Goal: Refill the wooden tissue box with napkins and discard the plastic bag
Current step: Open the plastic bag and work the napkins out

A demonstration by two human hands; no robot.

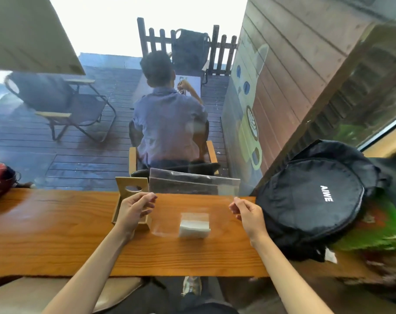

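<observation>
Holding: we pinched the clear plastic bag (193,185) up between both hands.
Wooden tissue box (130,201): stood open behind our left hand (135,210).
Napkins (194,225): lay stacked on the bench (56,234), under the bag.
Right hand (249,215): its grip clenched on the bag's right edge.

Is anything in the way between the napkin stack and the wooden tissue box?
Yes. The napkins sit inside the clear plastic bag, which both hands hold by its top corners. The wooden tissue box stands just left, partly behind the left hand. No other object lies between them.
</observation>
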